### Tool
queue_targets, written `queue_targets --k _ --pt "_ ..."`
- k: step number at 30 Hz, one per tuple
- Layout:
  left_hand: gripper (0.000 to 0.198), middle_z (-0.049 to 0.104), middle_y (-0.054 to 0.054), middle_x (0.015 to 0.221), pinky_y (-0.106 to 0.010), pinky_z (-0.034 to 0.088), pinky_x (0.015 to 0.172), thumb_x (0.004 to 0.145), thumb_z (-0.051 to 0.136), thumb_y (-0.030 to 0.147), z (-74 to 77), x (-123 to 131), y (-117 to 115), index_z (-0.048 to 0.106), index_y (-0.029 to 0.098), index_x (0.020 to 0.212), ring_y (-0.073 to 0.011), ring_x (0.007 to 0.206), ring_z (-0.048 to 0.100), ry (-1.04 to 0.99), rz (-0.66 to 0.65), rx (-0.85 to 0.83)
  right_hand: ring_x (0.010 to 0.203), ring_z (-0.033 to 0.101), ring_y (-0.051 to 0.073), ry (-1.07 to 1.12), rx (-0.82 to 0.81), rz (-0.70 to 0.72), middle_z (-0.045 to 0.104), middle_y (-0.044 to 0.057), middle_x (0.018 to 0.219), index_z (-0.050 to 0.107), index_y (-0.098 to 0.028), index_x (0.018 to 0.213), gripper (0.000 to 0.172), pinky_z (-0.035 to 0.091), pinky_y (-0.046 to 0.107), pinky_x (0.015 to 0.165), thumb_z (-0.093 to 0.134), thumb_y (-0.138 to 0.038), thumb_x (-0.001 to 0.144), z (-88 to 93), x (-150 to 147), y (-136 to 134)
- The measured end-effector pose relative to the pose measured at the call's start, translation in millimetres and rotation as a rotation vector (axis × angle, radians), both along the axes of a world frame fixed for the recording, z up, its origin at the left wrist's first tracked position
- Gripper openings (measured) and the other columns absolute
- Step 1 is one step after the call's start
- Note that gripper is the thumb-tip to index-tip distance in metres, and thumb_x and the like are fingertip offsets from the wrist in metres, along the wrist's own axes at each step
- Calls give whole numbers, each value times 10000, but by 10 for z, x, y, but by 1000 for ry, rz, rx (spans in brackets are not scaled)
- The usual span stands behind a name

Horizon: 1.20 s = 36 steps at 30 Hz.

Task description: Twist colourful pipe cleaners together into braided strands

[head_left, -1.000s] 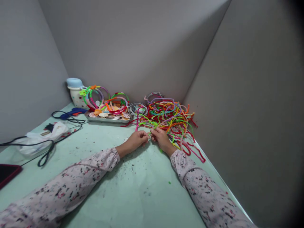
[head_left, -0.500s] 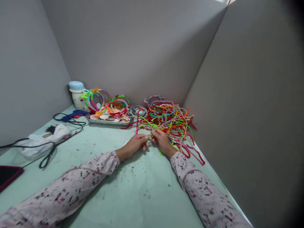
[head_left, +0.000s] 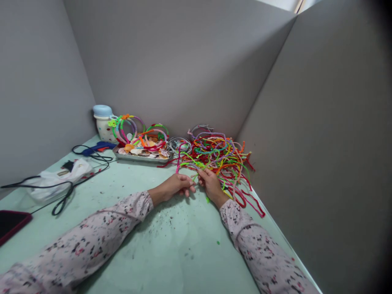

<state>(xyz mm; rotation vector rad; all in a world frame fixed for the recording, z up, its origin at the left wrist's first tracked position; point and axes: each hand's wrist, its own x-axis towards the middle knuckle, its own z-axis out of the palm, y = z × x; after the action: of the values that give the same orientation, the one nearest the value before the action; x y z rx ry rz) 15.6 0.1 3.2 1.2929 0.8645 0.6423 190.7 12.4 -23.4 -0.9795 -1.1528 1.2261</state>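
My left hand (head_left: 179,185) is closed in a pinch near the table's middle, at a thin greyish wire that runs toward the other hand. Just right of it, my right hand (head_left: 211,183) pinches a light green pipe cleaner (head_left: 194,177) between thumb and fingers. A hoop (head_left: 178,163) wrapped in pink, green and purple fuzz curves up behind the fingers; where it joins the held wire is hidden. Beyond my right hand spreads a tangled heap of coloured pipe cleaners (head_left: 214,149).
A metal tray (head_left: 143,159) carries round cut pieces and several fuzzy headbands (head_left: 125,130). Beside it are coiled wires (head_left: 179,144). Leftward stand a lidded cup (head_left: 104,127), a blue tool (head_left: 98,148), a white plastic bag (head_left: 58,179), black cable (head_left: 70,188) and a dark device (head_left: 14,224). Grey partitions enclose the table.
My hands have moved slightly apart, and a bit of thin wire shows between them. The whole view has shifted a little.
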Motion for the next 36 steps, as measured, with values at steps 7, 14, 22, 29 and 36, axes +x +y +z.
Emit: queue_targets --k 7,14,22,29,36 --pt "151 696 -52 721 -220 371 503 835 542 283 26 58 -70 602 153 784 -116 490 570 308 90 392 455 399 78 -97 37 -129 475 -61 516 473 -207 608 339 296 227 445 653 -460 745 4 -42 -5" --pt "94 652 -36 672 -252 354 594 811 554 242 58 61 -155 636 198 797 -157 613 572 582 219 802 452 393 79 -135 48 -184 459 -63 505 461 -207 592 328 288 226 442 635 -438 748 14 -57 -10" --pt "256 718 -95 839 -175 352 432 884 512 367 49 65 -109 596 126 907 -93 496 595 -104 102 -17 471 431 79 29 23 -76 514 -48 580 524 -205 661 369 309 230 446 699 -525 722 1 4 26" --pt "238 721 -128 873 -154 458 475 890 540 229 69 -33 -61 665 67 1010 -73 527 608 -290 -39 -370 474 430 74 62 25 -39 541 -43 616 541 -207 690 394 318 230 439 707 -564 709 23 17 -1" --pt "164 729 -137 882 -128 410 424 824 633 166 86 0 -97 676 64 946 -53 498 587 -245 0 -322 466 435 61 71 29 -48 546 -51 601 542 -197 676 382 307 214 431 720 -533 714 14 8 2"
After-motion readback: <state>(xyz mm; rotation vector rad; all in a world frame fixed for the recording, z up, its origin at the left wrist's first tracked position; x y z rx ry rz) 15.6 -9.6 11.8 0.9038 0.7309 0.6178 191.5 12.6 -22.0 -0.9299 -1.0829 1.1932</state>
